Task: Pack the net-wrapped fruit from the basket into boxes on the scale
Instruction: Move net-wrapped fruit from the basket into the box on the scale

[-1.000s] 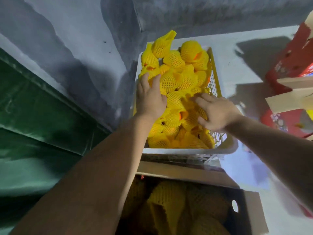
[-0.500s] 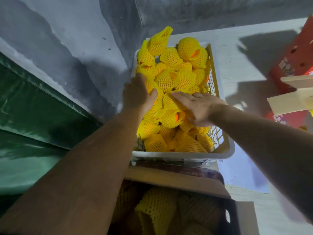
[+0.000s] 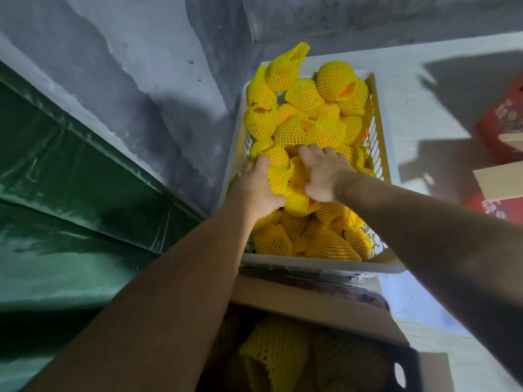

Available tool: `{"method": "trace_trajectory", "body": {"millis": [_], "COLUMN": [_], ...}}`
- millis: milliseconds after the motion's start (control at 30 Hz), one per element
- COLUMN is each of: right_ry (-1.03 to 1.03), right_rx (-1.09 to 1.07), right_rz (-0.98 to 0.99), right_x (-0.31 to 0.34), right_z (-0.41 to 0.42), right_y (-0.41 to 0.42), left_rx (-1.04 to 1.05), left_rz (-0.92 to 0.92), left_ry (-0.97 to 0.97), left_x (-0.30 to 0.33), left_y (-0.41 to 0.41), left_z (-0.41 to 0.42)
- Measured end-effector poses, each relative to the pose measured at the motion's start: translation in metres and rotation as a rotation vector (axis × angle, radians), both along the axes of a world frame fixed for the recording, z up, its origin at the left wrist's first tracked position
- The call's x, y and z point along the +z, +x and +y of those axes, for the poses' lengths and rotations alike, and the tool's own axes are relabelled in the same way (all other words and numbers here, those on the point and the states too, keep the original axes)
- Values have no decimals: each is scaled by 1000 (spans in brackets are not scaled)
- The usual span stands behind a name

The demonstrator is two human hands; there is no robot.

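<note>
Hands (image 3: 254, 190) closer together on fruit (image 3: 278, 176)

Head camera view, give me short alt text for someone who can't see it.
Two bare hands reach into a white basket heaped with yellow net-wrapped fruit: the left hand grips one fruit, and the right hand rests on the pile. Below sits an open cardboard box already holding netted fruit.
</note>
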State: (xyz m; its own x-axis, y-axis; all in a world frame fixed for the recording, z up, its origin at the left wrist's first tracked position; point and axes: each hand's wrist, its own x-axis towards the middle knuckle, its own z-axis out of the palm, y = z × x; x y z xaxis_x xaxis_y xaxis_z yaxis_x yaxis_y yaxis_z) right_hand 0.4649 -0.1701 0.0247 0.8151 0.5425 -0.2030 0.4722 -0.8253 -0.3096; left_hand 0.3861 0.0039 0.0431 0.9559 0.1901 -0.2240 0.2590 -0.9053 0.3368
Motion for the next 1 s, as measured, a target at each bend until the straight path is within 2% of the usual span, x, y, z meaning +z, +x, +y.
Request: {"method": "trace_trajectory", "body": {"millis": [100, 167, 233, 300, 400, 500, 733, 867, 1000], "right_ry": [-52, -86, -143, -180, -94, -57, -202, -113, -64], "right_rx": [97, 152, 122, 75, 25, 68, 28, 87, 59], "right_rz": [-87, -35, -6, -56, -66, -95, -137, -45, -76], "right_x": [4, 1, -2, -6, -6, -1, 13, 22, 44], "right_z": [20, 36, 48, 53, 57, 62, 61, 68, 53], "right_y": [4, 6, 7, 6, 4, 2, -5, -24, -46], "left_rx": [35, 69, 93, 95, 96, 114, 151, 183, 241], "left_rz": [23, 21, 16, 19, 34, 53, 41, -107, -236], "left_ry": [-39, -73, -106, -111, -121, -182, -313, -553, -536], "left_x": [6, 12, 19, 26, 33, 37, 58, 80, 105], "left_y": [-7, -14, -21, -26, -34, -41, -59, -72, -116], "left_z": [3, 4, 5, 4, 0, -2, -4, 12, 38]}}
